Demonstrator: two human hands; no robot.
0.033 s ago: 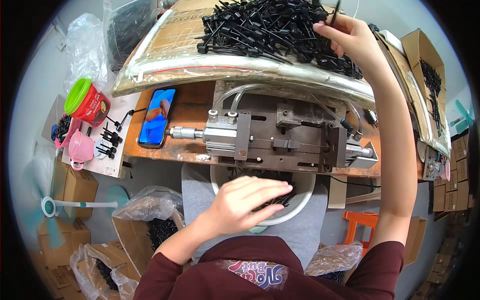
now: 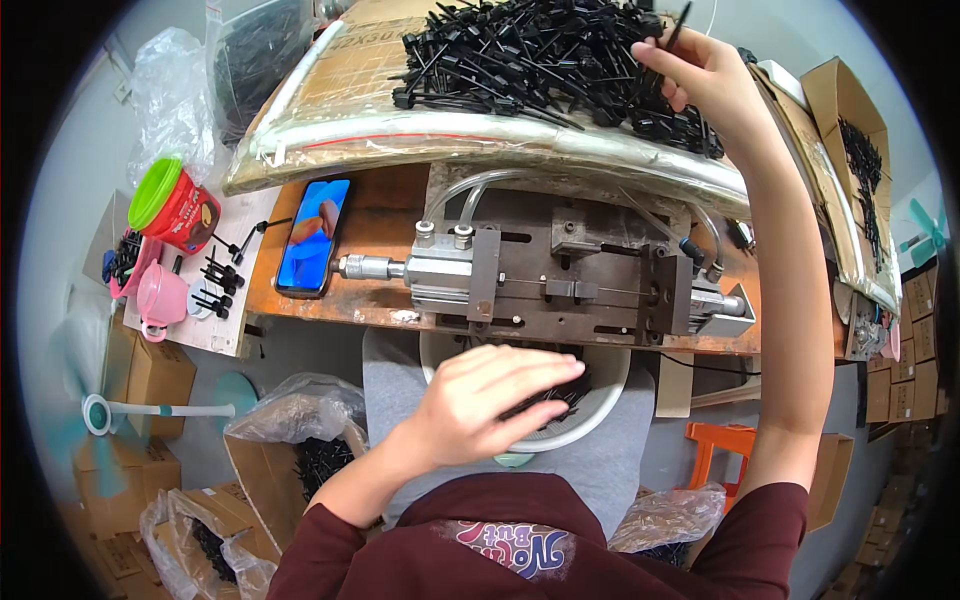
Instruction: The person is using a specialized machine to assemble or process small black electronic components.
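At the right end of a heap of black plastic stemmed parts (image 2: 530, 65), my right hand (image 2: 705, 85) is closed, thumb and fingers pinching one black plastic stemmed part (image 2: 682, 22) whose thin stem points up. The hand hides the part's lower portion. My left hand (image 2: 490, 400) holds nothing; its fingers are stretched out to the right, above a white bowl (image 2: 608, 405) on my lap that contains more black parts. Between the hands, on the wooden bench, lies a dark metal fixture (image 2: 600, 310) with a silver cylinder at each end and a thin rod across its middle.
A phone (image 2: 313, 240) rests left of the fixture. Farther left are a red tub (image 2: 190, 215), a pink cup (image 2: 160, 295) and several black parts. Clear air hoses (image 2: 470, 205) arch behind the fixture. Cartons (image 2: 250, 480) and a fan (image 2: 95, 412) stand lower left; an orange stool (image 2: 715, 450) lower right.
The black part in my right hand has shifted slightly right, its stem leaning more to the right. My left hand has hardly moved.
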